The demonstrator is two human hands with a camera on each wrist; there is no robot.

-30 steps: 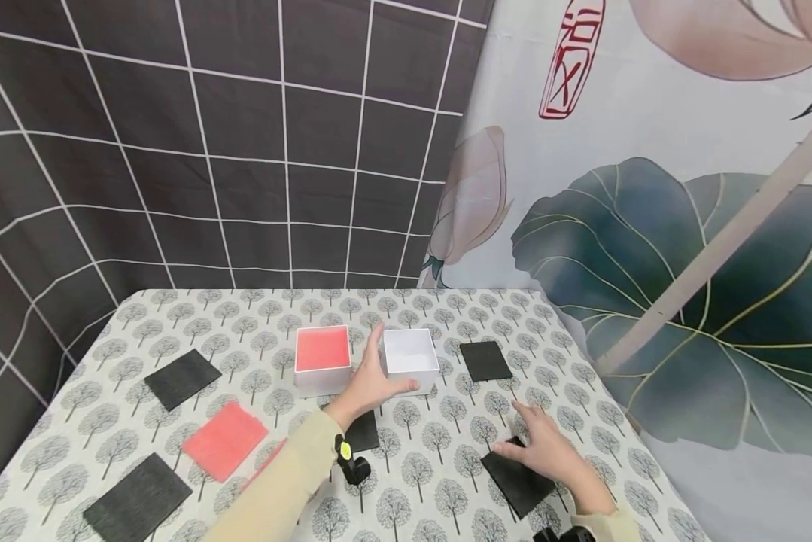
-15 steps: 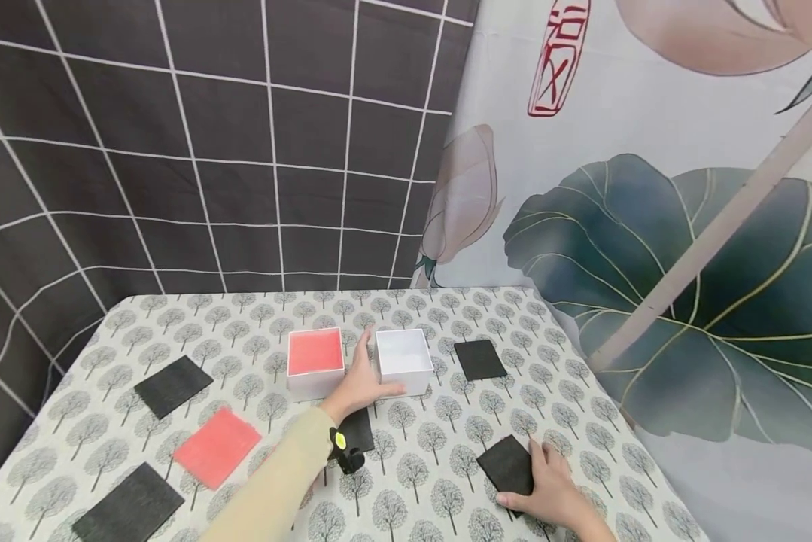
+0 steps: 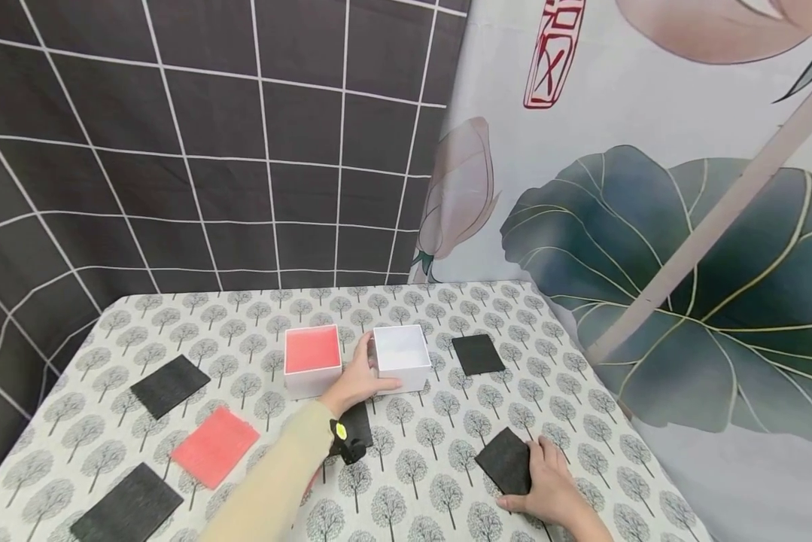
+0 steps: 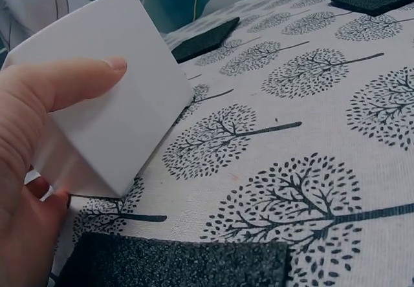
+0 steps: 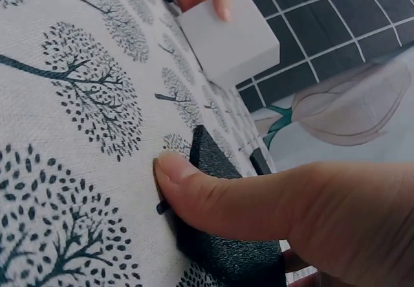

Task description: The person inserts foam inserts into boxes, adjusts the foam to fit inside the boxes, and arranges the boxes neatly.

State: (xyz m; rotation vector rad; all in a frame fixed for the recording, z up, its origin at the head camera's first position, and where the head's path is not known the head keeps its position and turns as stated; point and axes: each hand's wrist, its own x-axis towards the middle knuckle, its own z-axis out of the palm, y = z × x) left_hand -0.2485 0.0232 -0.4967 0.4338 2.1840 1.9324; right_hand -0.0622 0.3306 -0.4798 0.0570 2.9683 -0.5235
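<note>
Right hand [image 3: 548, 489] at five o'clock on the worktop [image 3: 446, 452], thumb and fingers pinching the near edge of a flat black foam square [image 3: 507, 461] lying toward eleven o'clock. Left hand [image 3: 358, 376] clasping an empty white box [image 3: 400, 354], well apart at twelve.

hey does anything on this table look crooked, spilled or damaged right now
Nothing looks spilled or damaged. The left hand holds the empty white box; the right hand lifts one edge of a black foam square off the tablecloth. Other squares lie flat, scattered at angles.
</note>
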